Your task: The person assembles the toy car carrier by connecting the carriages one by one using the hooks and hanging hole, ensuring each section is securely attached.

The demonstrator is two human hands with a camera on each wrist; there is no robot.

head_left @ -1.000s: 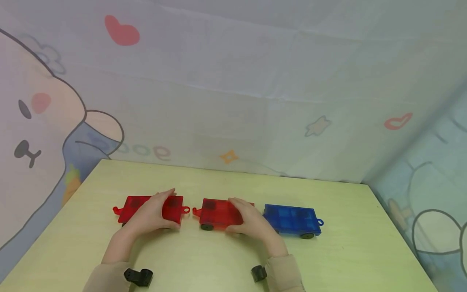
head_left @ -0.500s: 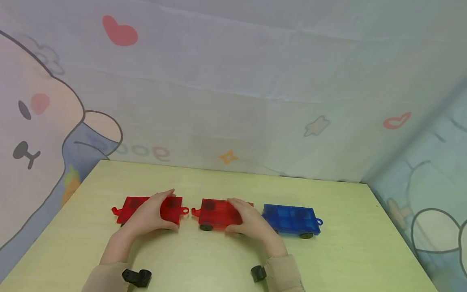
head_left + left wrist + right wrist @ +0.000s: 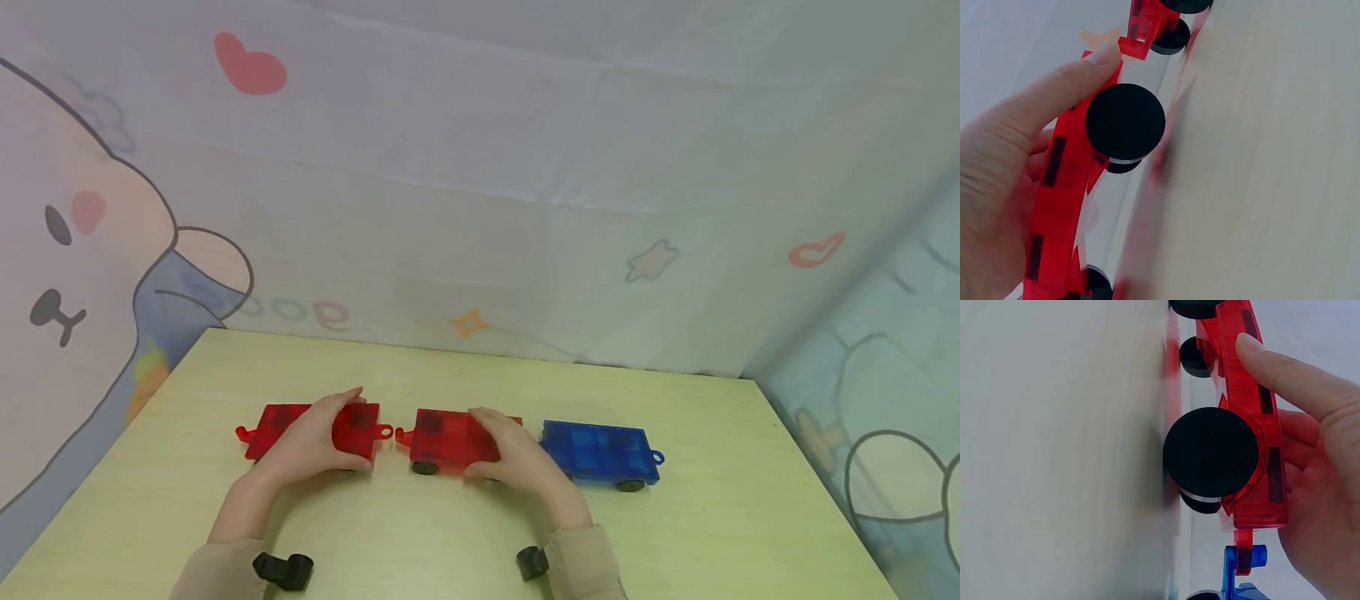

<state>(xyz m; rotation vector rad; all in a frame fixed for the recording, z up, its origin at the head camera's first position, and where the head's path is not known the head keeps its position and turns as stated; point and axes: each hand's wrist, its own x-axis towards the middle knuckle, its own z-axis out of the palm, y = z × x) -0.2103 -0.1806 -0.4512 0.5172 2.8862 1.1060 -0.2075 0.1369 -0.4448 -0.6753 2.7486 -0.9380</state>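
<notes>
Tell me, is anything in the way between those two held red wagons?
Nothing visible. The left hand holds the first red wagon, the right hand the second red wagon; only a sliver of tabletop shows between their ring and hook.

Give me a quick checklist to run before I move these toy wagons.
1. Left hand gripping the left red wagon: ok.
2. Right hand gripping the middle red wagon: ok.
3. Blue wagon coupled to the middle red wagon: ok, linked in the right wrist view.
4. Red loop and red hook between the red wagons joined: not ok, a small gap shows.
5. All the left red wagon's wheels on the table: cannot tell.
</notes>
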